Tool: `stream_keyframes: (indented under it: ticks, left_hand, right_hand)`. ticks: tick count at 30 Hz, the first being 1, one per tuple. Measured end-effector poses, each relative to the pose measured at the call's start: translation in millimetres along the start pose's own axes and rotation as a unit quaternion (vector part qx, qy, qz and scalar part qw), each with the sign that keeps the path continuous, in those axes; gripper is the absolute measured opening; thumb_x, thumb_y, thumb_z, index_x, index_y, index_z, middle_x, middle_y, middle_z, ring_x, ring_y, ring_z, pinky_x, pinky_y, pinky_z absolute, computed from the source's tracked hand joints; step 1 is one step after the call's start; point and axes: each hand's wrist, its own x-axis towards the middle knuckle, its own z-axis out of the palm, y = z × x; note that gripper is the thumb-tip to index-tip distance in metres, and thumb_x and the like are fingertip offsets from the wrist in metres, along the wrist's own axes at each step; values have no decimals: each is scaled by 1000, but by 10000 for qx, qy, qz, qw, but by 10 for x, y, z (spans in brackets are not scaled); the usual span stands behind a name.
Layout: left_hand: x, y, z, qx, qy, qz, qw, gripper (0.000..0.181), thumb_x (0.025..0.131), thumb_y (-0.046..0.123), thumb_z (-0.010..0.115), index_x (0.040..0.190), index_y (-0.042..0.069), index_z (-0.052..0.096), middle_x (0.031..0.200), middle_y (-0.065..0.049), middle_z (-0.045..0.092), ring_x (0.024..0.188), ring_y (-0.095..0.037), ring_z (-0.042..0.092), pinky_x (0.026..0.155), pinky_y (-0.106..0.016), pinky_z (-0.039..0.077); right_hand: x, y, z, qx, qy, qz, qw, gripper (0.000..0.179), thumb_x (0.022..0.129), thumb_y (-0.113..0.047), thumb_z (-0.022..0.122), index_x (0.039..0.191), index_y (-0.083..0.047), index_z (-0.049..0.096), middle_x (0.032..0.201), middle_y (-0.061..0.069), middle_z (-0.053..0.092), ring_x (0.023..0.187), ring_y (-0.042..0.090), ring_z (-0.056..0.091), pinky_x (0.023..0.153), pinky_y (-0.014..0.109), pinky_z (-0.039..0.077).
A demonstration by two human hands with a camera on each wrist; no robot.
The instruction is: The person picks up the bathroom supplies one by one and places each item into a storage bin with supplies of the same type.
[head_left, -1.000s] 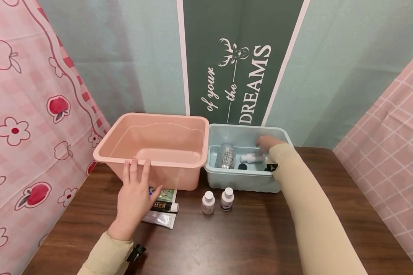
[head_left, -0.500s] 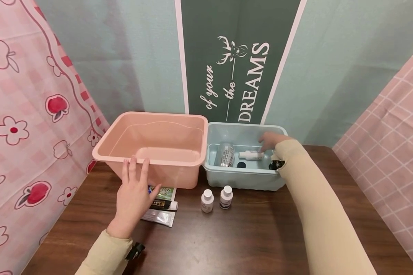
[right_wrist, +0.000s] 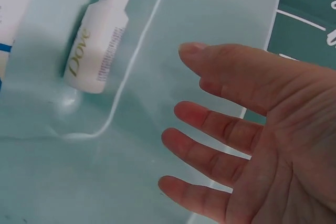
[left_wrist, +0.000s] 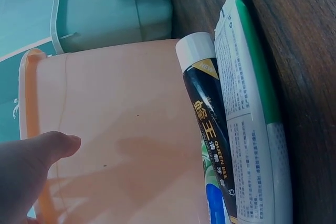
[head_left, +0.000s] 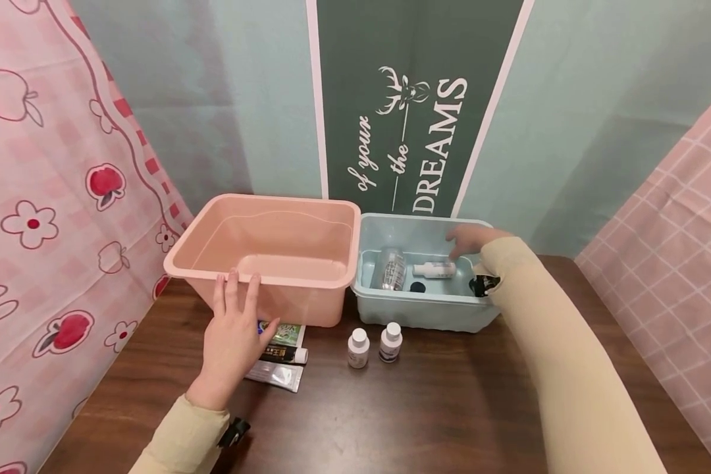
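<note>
My left hand (head_left: 232, 342) lies with spread fingers against the front rim of the pink bin (head_left: 272, 284); its thumb shows over the bin's wall in the left wrist view. Over the back right of the light-blue bin (head_left: 421, 316), my right hand (head_left: 473, 238) has its fingers apart and holds nothing. In the right wrist view the same hand (right_wrist: 252, 129) is near a white Dove bottle (right_wrist: 97, 40), which lies on the bin's floor. A clear bottle (head_left: 392, 268) and a dark round cap (head_left: 417, 288) are also inside.
Two small white bottles, left (head_left: 358, 349) and right (head_left: 390, 343), stand before the blue bin. Toothpaste tubes, one black (left_wrist: 210, 129) and one white and green (left_wrist: 252, 114), lie along the pink bin's front. A green curtain (head_left: 213, 99) hangs behind.
My right hand has moved slightly right, away from the white Dove bottle, which now shows more fully on the blue bin's floor. The left hand stays at the pink rim.
</note>
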Motion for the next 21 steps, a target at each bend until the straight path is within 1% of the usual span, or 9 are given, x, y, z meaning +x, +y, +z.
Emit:
stream_keyframes:
  ticks: [6,10,14,18,21]
  left_hand:
    - [-4,5,9,-35,-12,12,10000,89,64,33,83,135,0,41,138,-35,29,128,-53,24,63,-59,49]
    - [3,7,-9,-24,10,-12,10000,89,63,32,83,135,0,41,138,-35,29,127,-54,24,62,-59,49]
    - [21,24,-9,-39,-15,-36,10000,89,64,32,83,135,0,41,137,-35,29,128,-53,23,61,-59,49]
    - [28,34,1,-33,-93,-48,9999,88,65,34,82,136,1,41,138,-34,29,129,-52,23,63,-58,50]
    - [24,28,3,-10,-90,-76,9999,88,65,34,82,135,1,41,138,-34,29,129,-51,23,63,-57,50]
  right_hand:
    - [-96,-61,-76,118,-103,187,9997,57,83,-16,63,130,10,44,135,32,40,125,45,36,102,53,29]
    - [-135,-134,-132,220,-206,206,9993,57,84,-16,62,132,8,43,136,31,39,127,45,34,103,54,28]
    - [-164,-155,-153,227,-214,194,9993,56,84,-17,63,131,7,45,136,31,39,127,45,34,102,55,28]
    - [-190,-177,-177,34,-144,70,9999,58,83,-21,66,130,7,46,133,31,42,124,45,37,100,55,31]
    - [-190,-223,-183,-128,-122,-78,9998,58,82,-21,66,130,7,47,133,30,43,124,45,38,100,53,32]
